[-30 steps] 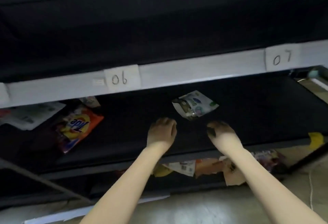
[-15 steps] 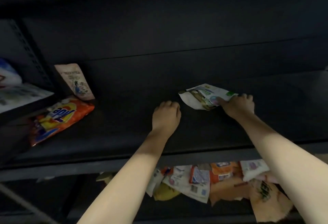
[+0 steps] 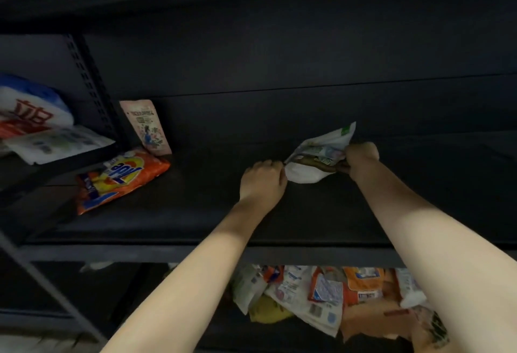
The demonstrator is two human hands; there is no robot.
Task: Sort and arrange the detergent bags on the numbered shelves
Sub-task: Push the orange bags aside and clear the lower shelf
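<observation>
Both hands hold one white bag [image 3: 319,156] over the dark shelf [image 3: 279,212]. The left hand [image 3: 261,180] pinches its left edge and the right hand [image 3: 361,158] has its grip closed around the right edge. An orange bag [image 3: 120,179] lies well apart at the left.

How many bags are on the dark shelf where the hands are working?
3: a white bag held between both hands, an orange bag lying flat at left, and a pink pouch leaning upright behind it. None seem hidden.
</observation>
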